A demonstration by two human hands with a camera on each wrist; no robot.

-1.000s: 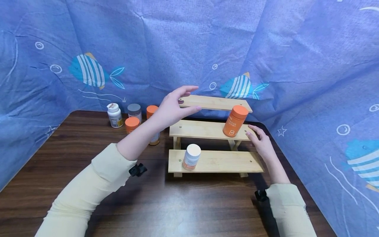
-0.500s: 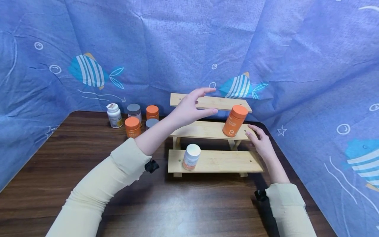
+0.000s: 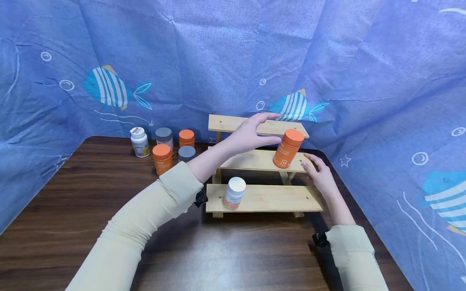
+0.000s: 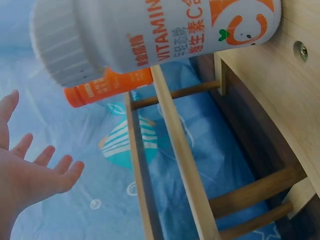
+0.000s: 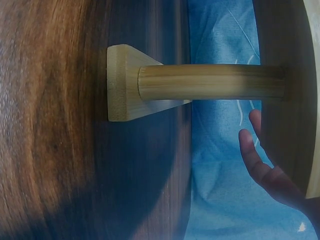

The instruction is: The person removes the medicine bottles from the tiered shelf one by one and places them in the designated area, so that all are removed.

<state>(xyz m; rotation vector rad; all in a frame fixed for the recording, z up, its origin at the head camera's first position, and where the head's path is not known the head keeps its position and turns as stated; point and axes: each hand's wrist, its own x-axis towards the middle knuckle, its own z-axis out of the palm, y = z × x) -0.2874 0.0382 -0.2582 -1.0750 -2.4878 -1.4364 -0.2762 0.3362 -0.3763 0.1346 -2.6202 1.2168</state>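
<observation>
An orange bottle (image 3: 287,148) with an orange lid stands on the right part of the wooden rack's middle shelf (image 3: 251,159). My left hand (image 3: 251,135) hovers above that shelf just left of the bottle, thumb and fingers spread apart, holding nothing. In the left wrist view the same hand (image 4: 35,175) shows its fingers apart, with a white vitamin C bottle (image 4: 165,30) close to the camera. Beside the middle shelf's right end is my right hand (image 3: 322,176), fingers loosely bent and holding nothing. Whether it touches the shelf I cannot tell.
The white bottle stands on the left of the bottom shelf (image 3: 276,198). The top shelf (image 3: 225,123) runs behind. On the dark wooden table (image 3: 73,210), several bottles, among them a white one (image 3: 140,142) and an orange one (image 3: 162,159), stand left of the rack. A blue fish-patterned cloth (image 3: 204,52) hangs behind.
My left hand has moved right across the rack, from near its left side to close beside the orange bottle. The right hand and the bottles have stayed in place.
</observation>
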